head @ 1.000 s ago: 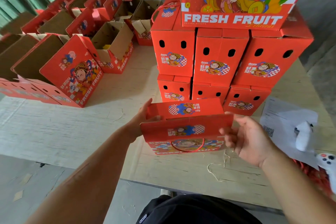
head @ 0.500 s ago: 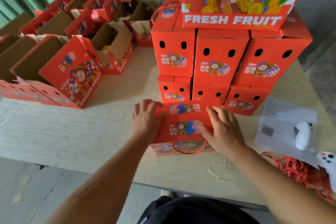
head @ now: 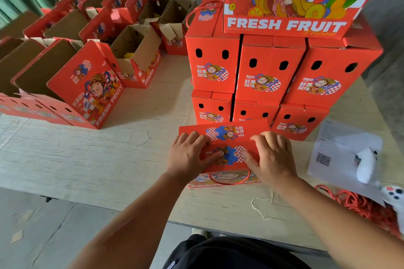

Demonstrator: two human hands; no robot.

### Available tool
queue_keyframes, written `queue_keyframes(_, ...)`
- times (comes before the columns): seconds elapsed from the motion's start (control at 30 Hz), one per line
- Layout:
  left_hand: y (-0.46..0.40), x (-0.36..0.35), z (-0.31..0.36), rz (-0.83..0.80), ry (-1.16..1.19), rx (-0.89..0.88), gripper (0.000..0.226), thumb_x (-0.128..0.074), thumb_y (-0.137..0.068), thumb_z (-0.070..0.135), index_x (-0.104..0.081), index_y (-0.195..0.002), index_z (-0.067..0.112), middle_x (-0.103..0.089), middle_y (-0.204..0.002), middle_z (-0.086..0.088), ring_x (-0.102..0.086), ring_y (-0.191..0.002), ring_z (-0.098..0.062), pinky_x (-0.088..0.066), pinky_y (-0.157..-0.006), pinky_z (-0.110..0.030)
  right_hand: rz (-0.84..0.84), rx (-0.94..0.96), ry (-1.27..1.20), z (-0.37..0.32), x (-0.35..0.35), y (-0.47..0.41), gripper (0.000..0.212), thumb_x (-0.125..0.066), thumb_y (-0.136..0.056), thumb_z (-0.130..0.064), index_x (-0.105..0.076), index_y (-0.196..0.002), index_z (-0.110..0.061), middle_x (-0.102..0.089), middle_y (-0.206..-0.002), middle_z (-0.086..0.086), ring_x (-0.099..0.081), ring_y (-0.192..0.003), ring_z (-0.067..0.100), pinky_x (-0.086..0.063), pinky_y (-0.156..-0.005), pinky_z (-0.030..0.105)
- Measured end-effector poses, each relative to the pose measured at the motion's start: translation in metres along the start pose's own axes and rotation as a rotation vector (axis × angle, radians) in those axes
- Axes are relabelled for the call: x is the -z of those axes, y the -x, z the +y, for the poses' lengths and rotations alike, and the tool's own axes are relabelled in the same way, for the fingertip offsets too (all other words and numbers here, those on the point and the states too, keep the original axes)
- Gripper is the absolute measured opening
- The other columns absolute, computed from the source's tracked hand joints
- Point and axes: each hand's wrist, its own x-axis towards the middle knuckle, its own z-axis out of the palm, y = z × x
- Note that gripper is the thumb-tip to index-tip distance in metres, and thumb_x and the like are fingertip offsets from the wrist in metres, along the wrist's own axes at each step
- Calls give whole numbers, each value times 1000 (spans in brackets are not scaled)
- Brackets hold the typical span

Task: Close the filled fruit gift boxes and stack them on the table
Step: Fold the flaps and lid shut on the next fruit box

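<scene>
A pale wooden table (head: pixel 87 159) stands against a grey wall and carries the red gift box (head: pixel 227 135) near its front edge, lid flaps folded down, rope handle (head: pixel 229 180) hanging on the near face. The left hand (head: pixel 188 157) and right hand (head: pixel 271 157) press flat on the top flaps, fingers extended, gripping nothing. Just behind it stands the stack of closed boxes (head: pixel 271 72); open boxes (head: pixel 87 85) sit to the left, paper sheet (head: pixel 341 148) to the right
</scene>
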Motion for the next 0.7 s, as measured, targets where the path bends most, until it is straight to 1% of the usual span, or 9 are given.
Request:
queue_keyframes(0.07, 1, -1, 0, 0, -8, 26, 56, -56, -87, 80, -67, -98, 26, -62, -95, 8, -53, -84, -19, -47, -75, -35, -67, -6, 37, -3, 1, 0, 68, -27, -103, -64, -65, -123, -11, -57, -112, 11, -50, -104, 35, -40, -95, 48)
queue_keyframes(0.13, 0, -2, -1, -35, -32, 44, 55, -50, -89, 81, -64, -100, 29, -59, -104, 7, -51, -93, -19, -43, -82, -36, -178, -12, 42, -3, 4, -3, 72, -25, -103, -62, -48, -150, -13, -52, -141, 15, -42, -134, 38, -34, -115, 49)
queue_keyframes(0.2, -2, -3, -3, -86, -66, 44, 56, -42, -91, 81, -61, -102, 30, -56, -109, 7, -48, -99, -20, -41, -87, -38, -312, -34, 11, -2, 7, -7, 77, -21, -103, -65, -9, -166, -22, -11, -172, 8, -8, -158, 30, -13, -128, 46)
queue_keyframes(0.27, -2, -3, -4, -107, -124, 24, 55, -36, -94, 80, -56, -102, 29, -55, -109, 6, -48, -97, -22, -42, -87, -41, -404, -51, -11, -2, 6, -11, 82, -14, -99, -72, 15, -163, -29, 21, -170, -1, 17, -158, 22, 3, -128, 42)
queue_keyframes(0.37, 0, -4, -3, -134, -172, 31, 57, -32, -96, 78, -52, -104, 26, -54, -108, 2, -48, -95, -25, -41, -87, -43, -514, -61, -20, -2, 8, -16, 87, -11, -93, -80, 25, -159, -35, 36, -165, -6, 27, -155, 20, 14, -123, 39)
queue_keyframes(0.43, 0, -3, -1, -163, -182, 45, 59, -29, -96, 79, -53, -107, 26, -54, -109, 2, -47, -96, -25, -40, -88, -43, -553, -80, -11, -3, 11, -18, 89, -11, -92, -81, 19, -161, -34, 29, -168, -5, 23, -156, 22, 12, -125, 41)
queue_keyframes(0.5, 1, -2, 0, -168, -173, 53, 56, -29, -97, 77, -55, -107, 28, -53, -108, 5, -47, -96, -23, -40, -88, -41, -472, -83, 23, -8, 15, -14, 87, -18, -94, -78, -8, -164, -27, -6, -171, 3, -5, -154, 29, -4, -128, 46)
queue_keyframes(0.57, 3, -1, 0, -114, -111, 68, 49, -35, -97, 72, -58, -102, 28, -55, -103, 8, -48, -92, -22, -42, -83, -39, -278, -39, 54, -13, 14, -4, 78, -27, -97, -72, -46, -149, -18, -44, -140, 10, -38, -127, 33, -29, -116, 49)
queue_keyframes(0.7, 8, -1, 1, -29, -46, 71, 43, -49, -94, 67, -60, -92, 26, -60, -94, 8, -51, -84, -22, -43, -76, -37, -95, -14, 88, -13, 8, 2, 58, -42, -95, -69, -60, -110, -16, -49, -100, 6, -45, -90, 31, -38, -83, 45)
